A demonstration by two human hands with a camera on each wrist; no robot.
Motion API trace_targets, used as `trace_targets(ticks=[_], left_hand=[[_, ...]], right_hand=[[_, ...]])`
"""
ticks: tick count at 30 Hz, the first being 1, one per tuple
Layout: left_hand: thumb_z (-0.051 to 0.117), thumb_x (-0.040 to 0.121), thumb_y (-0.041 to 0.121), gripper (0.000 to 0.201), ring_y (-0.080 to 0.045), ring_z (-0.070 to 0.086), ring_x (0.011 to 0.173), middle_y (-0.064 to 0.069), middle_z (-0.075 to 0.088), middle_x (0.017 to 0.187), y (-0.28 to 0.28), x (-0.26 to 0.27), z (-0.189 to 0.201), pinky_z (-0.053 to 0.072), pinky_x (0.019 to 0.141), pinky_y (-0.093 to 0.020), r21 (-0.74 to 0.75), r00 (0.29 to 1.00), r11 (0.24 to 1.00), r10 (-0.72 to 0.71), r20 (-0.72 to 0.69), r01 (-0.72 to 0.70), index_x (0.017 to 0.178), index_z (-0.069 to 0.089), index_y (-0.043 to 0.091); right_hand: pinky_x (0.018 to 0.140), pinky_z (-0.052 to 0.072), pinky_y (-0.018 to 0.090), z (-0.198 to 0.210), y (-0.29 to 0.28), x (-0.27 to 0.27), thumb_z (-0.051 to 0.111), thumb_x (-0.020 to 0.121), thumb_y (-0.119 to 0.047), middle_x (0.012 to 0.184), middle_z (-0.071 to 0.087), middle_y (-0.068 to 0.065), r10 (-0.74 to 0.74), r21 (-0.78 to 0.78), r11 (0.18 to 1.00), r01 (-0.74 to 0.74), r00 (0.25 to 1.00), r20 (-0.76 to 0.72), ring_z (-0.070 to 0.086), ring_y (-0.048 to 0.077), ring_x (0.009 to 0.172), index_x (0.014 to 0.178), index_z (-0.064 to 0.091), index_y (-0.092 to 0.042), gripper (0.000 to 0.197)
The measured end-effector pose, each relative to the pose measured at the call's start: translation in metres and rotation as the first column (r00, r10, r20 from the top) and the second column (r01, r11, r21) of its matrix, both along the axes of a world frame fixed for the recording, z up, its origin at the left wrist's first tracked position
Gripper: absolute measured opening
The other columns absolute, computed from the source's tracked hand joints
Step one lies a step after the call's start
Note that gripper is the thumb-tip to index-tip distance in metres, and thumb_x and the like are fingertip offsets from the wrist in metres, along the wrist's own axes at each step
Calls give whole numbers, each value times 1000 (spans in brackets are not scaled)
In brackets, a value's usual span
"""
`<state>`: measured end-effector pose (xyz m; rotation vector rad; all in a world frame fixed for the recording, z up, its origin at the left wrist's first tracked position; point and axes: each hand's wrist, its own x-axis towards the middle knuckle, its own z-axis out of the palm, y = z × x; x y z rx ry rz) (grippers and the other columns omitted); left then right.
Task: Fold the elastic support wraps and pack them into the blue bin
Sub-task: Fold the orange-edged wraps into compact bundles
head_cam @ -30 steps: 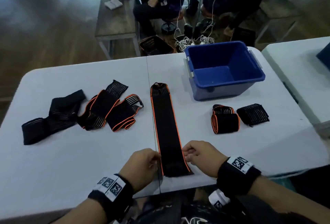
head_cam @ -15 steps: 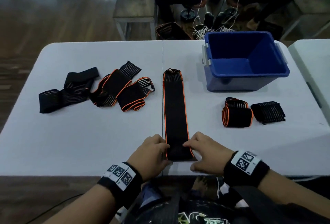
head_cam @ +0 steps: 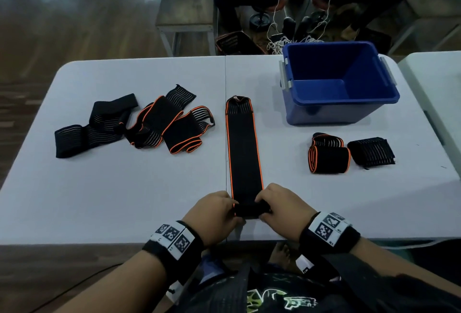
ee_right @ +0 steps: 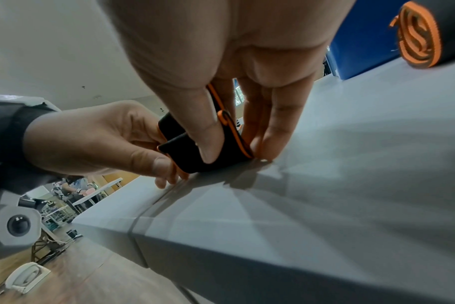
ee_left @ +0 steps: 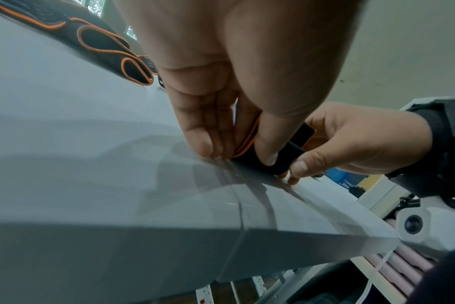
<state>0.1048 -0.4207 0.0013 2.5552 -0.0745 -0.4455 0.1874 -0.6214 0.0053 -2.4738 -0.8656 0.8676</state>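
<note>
Pinching wrap [head_cam: 244, 153] end, thumbs [ee_left: 266, 148] show only wrist-side.

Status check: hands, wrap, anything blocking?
Left hand, right hand: both pinch near end of long black orange-edged wrap, first turn rolled. Blue plastic bin empty. Nothing blocking.

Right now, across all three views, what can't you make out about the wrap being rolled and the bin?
- Orange-edged wrap: how many turns the near end has; the left hand and right hand cover both of its sides in every view.
- Blue bin: the near part of its floor, hidden by the front wall in the head view; in the right wrist view only a strip of outer wall.
- Unfolded pile: count unclear, pieces overlap.
</note>
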Motion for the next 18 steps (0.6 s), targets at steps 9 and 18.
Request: trace_targets(ticks=[9, 18], left_hand=[[60, 82, 53, 44, -15, 64, 93, 4, 67, 105, 6, -6, -2, 52, 84, -34, -32, 1000, 999, 26, 13, -26, 109, 76, 22], [61, 94, 48, 35, -14, 55, 70, 5, 59, 73, 3, 4, -8, 42, 62, -27, -4, 978, 978, 210, -7, -210, 74, 62, 18]], right_hand=[[85, 41, 19, 8, -4, 3, 71, 87, -28, 112, 54, -7, -17, 0, 1000, 17, 1000, 1, 53, 11, 96, 115, 66, -21, 29], [78, 50, 30, 9, 4, 9, 69, 88, -31, 95, 66, -2, -184, -8, 983, 184, 983, -27, 61, 18, 89, 108, 60, -22, 24]])
